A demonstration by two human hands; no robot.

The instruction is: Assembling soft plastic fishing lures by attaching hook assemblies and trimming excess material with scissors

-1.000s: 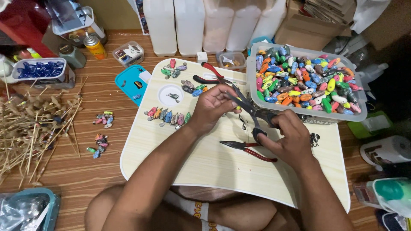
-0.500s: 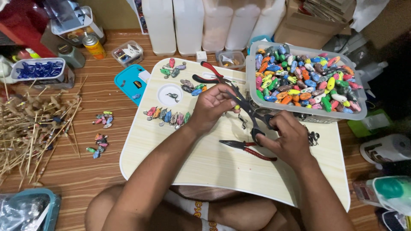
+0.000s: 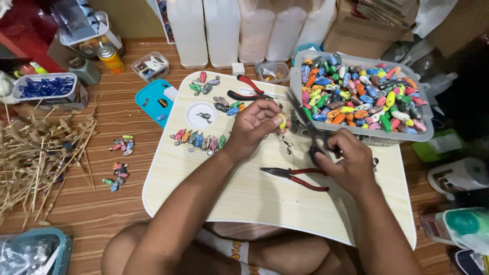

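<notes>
Sitting cross-legged on a wooden floor [image 3: 102,214], the person works over a pale lap tray [image 3: 244,198] that spans their knees. At the tray's far right corner stands a grey plastic bin [image 3: 305,63] heaped with small painted lure bodies [image 3: 356,94] in many colours. White plastic jugs [image 3: 224,30] line the floor beyond the tray's far edge, and a bundle of thin wooden sticks [image 3: 41,158] lies on the floor well off its left edge.

The left hand [image 3: 257,127] is over the middle of the tray, toward the far edge, fingers curled shut around a small yellow lure body [image 3: 281,121] pinched at the fingertips. The right hand [image 3: 349,163] is near the right edge, just in front of the bin, closed on the handles of dark pliers [image 3: 305,122] whose nose points up and left toward the yellow piece; whether the tips touch it cannot be told.

Red-handled pliers [image 3: 298,177] lie flat on the tray, just below the two hands. A second red-handled pair [image 3: 249,89] rests near the far edge. A row of finished lures [image 3: 198,141] lies left of the left hand, beside a round recess [image 3: 201,114] in the tray, with a smaller cluster of lures [image 3: 204,84] at the far left corner.
</notes>
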